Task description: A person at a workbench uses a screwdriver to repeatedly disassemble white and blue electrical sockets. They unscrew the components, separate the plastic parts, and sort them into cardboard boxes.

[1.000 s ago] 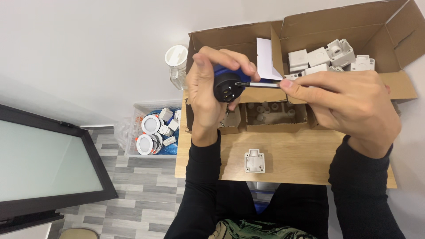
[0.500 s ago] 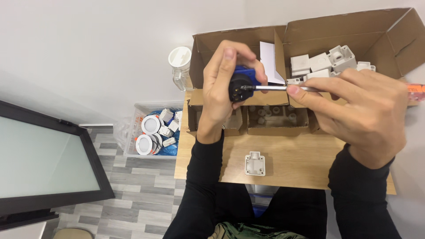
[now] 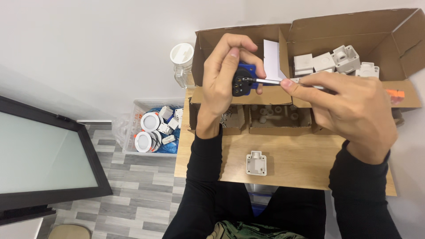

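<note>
Large open cardboard box (image 3: 398, 40) at the desk's far edge: several white plastic housings, count unclear. Two small cardboard trays (image 3: 274, 119) in front hold small white pieces. Left hand (image 3: 223, 75) grips a round black-and-blue plug part (image 3: 242, 80), raised above the boxes. Right hand (image 3: 349, 110) pinches a thin metal screwdriver (image 3: 270, 81), tip at the part's face. One white housing (image 3: 256, 163) lies on the wooden desk (image 3: 301, 163).

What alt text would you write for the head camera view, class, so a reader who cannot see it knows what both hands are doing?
Seen from above, the left hand holds up a blue and black socket part while the right hand points a thin screwdriver into its face. Below, a small white plastic housing lies on a wooden table, with open cardboard boxes of white parts behind.
</note>
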